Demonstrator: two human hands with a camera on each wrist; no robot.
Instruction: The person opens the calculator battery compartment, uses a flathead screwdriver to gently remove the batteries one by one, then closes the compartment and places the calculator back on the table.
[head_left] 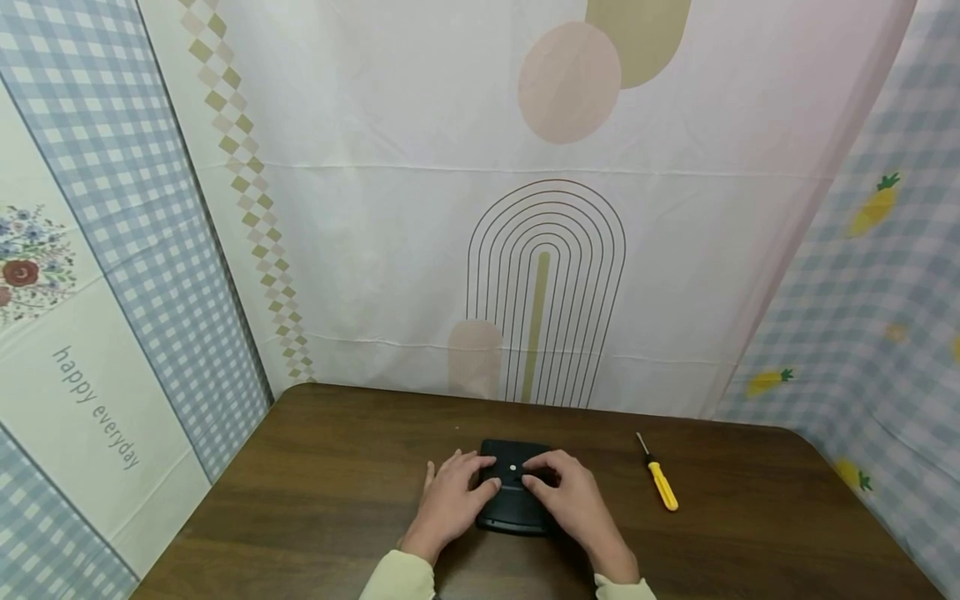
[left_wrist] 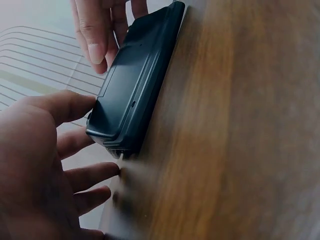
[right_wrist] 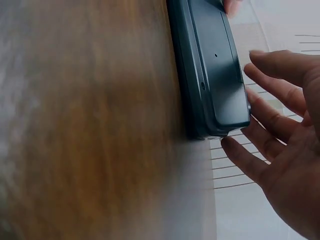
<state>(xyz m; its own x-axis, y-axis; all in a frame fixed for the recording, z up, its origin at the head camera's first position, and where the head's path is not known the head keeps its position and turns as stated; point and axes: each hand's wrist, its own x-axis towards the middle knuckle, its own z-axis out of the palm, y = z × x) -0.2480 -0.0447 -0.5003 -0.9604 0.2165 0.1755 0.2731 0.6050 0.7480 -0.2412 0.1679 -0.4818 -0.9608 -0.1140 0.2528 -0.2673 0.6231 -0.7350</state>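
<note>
A black, flat box-shaped device [head_left: 517, 503] lies on the wooden table, its kind unclear; a panel with a tiny hole [right_wrist: 216, 55] shows on its upper face. A small round white spot [head_left: 513, 467] sits on its top between the hands. My left hand [head_left: 452, 497] is at the device's left side, thumb [left_wrist: 80, 104] touching its edge, other fingers loosely spread. At the right side is my right hand [head_left: 572, 497], with its thumb [right_wrist: 280, 62] just off the surface and its fingers lightly bent by the far edge. Neither hand grips the device.
To the right, a screwdriver [head_left: 660, 482] with a yellow handle lies on the brown table [head_left: 315, 500], its tip pointing away. Patterned cloths [head_left: 375, 250] hang behind the table and at both sides.
</note>
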